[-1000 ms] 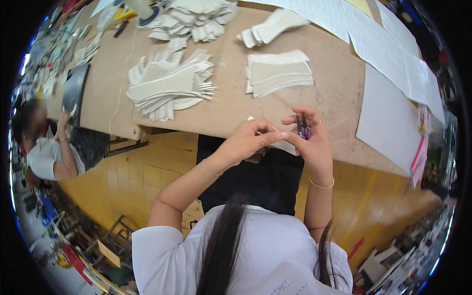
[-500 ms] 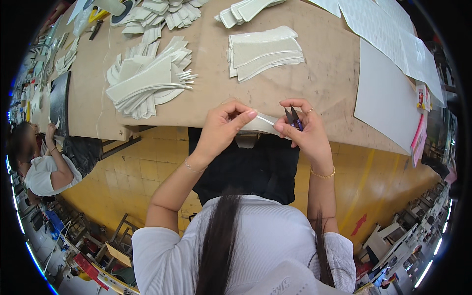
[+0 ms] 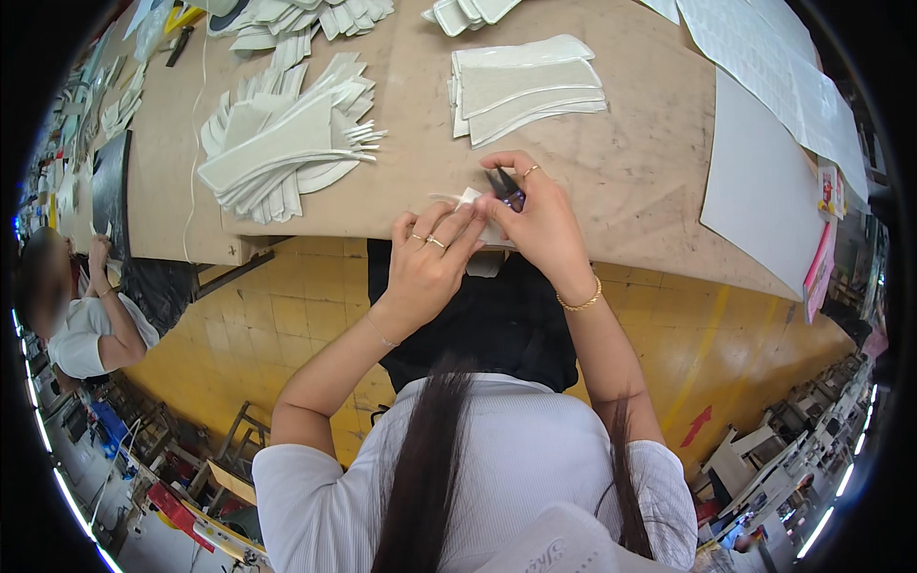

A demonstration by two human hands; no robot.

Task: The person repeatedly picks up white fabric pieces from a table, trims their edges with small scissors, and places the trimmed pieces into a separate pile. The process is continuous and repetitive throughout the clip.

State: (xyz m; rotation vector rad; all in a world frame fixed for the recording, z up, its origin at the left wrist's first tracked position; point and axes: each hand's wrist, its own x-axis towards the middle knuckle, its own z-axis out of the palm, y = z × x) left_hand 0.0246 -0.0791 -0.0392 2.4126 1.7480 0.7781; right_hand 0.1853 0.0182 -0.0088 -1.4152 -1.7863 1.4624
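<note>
My left hand (image 3: 427,267) pinches a small white fabric piece (image 3: 465,202) at the near edge of the brown worktable (image 3: 650,181). My right hand (image 3: 540,215) grips small dark scissors (image 3: 503,184), with their blades at the top of that piece. Both hands meet over the table edge, above my dark lap. Most of the white piece is hidden under my fingers.
A fanned pile of white cut pieces (image 3: 282,143) lies to the left, a neat stack (image 3: 525,86) behind my hands, and more piles (image 3: 306,19) at the far edge. Large white sheets (image 3: 764,181) lie to the right. Another person (image 3: 81,315) sits at the left. The floor (image 3: 287,315) is yellow tile.
Both hands have come closer together and lowered onto the table edge with the white piece. The view has tilted, so the piles sit higher and nearer.
</note>
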